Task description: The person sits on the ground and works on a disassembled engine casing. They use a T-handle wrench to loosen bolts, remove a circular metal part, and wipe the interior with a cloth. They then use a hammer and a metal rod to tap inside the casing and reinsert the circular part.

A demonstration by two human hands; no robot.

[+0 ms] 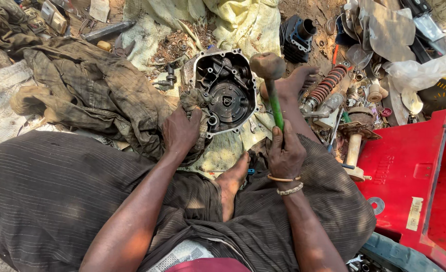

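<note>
Red plastic crate point(409, 166) is sitting at lower right of the frame; grey rags point(92, 90) are lying upper left on the dirt ground. Open engine case point(226, 93), gears showing, is resting at centre frame on a yellowish cloth point(243, 22), between the person's legs. Coil spring shock point(324, 88) is lying just right of it, near a foot. Left hand point(181, 132) is pressing on the case's lower left edge, over a bit of rag. Right hand point(285, 153) is clamped on a green-handled hammer point(269, 70), head raised just right of the case. Hands are apart.
</note>
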